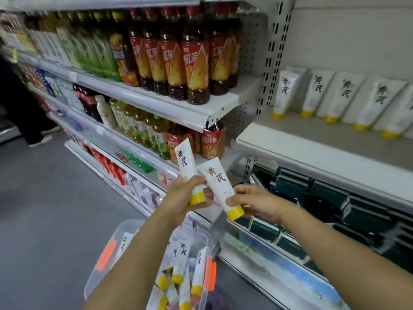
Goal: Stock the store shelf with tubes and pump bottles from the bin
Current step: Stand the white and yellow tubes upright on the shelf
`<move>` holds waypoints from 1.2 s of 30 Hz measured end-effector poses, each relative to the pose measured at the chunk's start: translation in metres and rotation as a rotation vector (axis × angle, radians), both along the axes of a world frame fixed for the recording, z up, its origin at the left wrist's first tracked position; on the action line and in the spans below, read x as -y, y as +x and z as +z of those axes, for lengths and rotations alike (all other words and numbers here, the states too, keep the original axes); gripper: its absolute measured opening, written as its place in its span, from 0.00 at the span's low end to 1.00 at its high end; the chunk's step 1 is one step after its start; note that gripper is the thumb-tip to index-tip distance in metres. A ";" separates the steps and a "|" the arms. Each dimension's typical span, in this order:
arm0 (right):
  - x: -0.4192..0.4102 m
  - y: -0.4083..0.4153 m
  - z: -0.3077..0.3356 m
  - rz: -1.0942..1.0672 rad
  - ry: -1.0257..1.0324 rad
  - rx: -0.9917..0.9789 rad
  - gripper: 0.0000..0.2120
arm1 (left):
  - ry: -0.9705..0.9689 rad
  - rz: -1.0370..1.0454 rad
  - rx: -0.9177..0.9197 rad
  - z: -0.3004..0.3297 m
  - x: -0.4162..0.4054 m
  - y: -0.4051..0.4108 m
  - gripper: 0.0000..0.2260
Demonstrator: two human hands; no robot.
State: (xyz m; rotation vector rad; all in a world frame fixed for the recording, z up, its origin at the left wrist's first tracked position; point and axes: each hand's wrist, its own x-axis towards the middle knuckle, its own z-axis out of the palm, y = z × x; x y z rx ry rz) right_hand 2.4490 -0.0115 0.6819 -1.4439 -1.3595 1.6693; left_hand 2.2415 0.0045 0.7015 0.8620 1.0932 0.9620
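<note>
Nearest us, below our forearms, sits the clear plastic bin [125, 233] on the grey floor, with orange clips on its sides and more white tubes with yellow caps [178, 268] heaped inside it.

Above the bin we hold one tube in each hand. Our left hand [178, 195] has its fingers curled round the lower end of the left tube [185, 163], which stands nearly upright, yellow cap down. Our right hand [254, 203] pinches the right tube [215, 181] between thumb and fingertips just above its yellow cap; this tube tilts, its flat end toward the upper left. The two tubes lie close beside each other at hand level, in front of the shelf edge.

Farther off, to the right, the pale shelf [312, 153] bears a row of tubes [335, 97] like ours, standing cap down and leaning on the back wall. To the left, shelves of drink bottles [176, 57] run away from us, red-labelled and green.
</note>
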 end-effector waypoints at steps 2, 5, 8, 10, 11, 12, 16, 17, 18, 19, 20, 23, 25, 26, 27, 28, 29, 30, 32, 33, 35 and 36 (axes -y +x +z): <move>-0.001 0.018 0.009 -0.075 0.037 -0.028 0.11 | 0.028 -0.040 -0.010 0.006 -0.002 0.018 0.19; -0.005 0.045 0.024 -0.185 0.102 -0.068 0.17 | 0.058 -0.074 -0.044 0.017 -0.006 0.049 0.15; -0.008 0.069 0.042 -0.298 0.184 -0.088 0.11 | 0.073 -0.097 -0.085 0.027 -0.012 0.079 0.10; -0.013 0.084 0.054 -0.368 0.251 -0.066 0.08 | 0.072 -0.121 -0.084 0.033 -0.016 0.097 0.09; -0.015 0.091 0.060 -0.403 0.270 -0.055 0.10 | 0.070 -0.135 -0.079 0.037 -0.017 0.105 0.09; -0.018 0.098 0.065 -0.442 0.283 -0.047 0.11 | 0.073 -0.145 -0.069 0.040 -0.019 0.113 0.09; -0.035 0.124 0.084 -0.608 0.365 0.000 0.12 | 0.085 -0.160 -0.051 0.050 -0.030 0.138 0.11; -0.042 0.131 0.087 -0.646 0.398 0.029 0.11 | 0.086 -0.156 -0.050 0.053 -0.033 0.144 0.12; -0.049 0.138 0.088 -0.682 0.422 0.059 0.11 | 0.086 -0.152 -0.047 0.055 -0.036 0.149 0.12; -0.056 0.145 0.089 -0.712 0.438 0.083 0.11 | 0.085 -0.148 -0.040 0.057 -0.040 0.154 0.11; -0.062 0.152 0.090 -0.734 0.451 0.101 0.12 | 0.084 -0.146 -0.033 0.060 -0.043 0.159 0.10; -0.081 0.172 0.088 -0.756 0.489 0.147 0.15 | 0.088 -0.149 -0.029 0.068 -0.054 0.174 0.08; -0.095 0.184 0.083 -0.773 0.501 0.221 0.15 | 0.088 -0.138 -0.038 0.069 -0.064 0.182 0.09; -0.103 0.190 0.080 -0.778 0.501 0.259 0.16 | 0.088 -0.134 -0.037 0.070 -0.068 0.186 0.09; -0.111 0.196 0.076 -0.779 0.497 0.281 0.17 | 0.088 -0.128 -0.032 0.070 -0.072 0.190 0.09; -0.119 0.201 0.073 -0.778 0.496 0.292 0.18 | 0.091 -0.121 -0.024 0.069 -0.077 0.194 0.09; -0.126 0.205 0.070 -0.774 0.502 0.299 0.18 | 0.096 -0.114 -0.020 0.069 -0.081 0.198 0.10; -0.133 0.209 0.067 -0.767 0.519 0.309 0.18 | 0.102 -0.108 -0.023 0.068 -0.086 0.201 0.10; -0.144 0.213 0.063 -0.745 0.562 0.343 0.19 | 0.114 -0.098 -0.035 0.068 -0.093 0.207 0.10; -0.149 0.214 0.061 -0.732 0.582 0.358 0.18 | 0.116 -0.096 -0.036 0.068 -0.096 0.209 0.10; -0.159 0.216 0.059 -0.714 0.609 0.385 0.18 | 0.114 -0.092 -0.031 0.068 -0.103 0.214 0.10; -0.162 0.216 0.057 -0.712 0.624 0.395 0.18 | 0.111 -0.092 -0.035 0.068 -0.104 0.215 0.10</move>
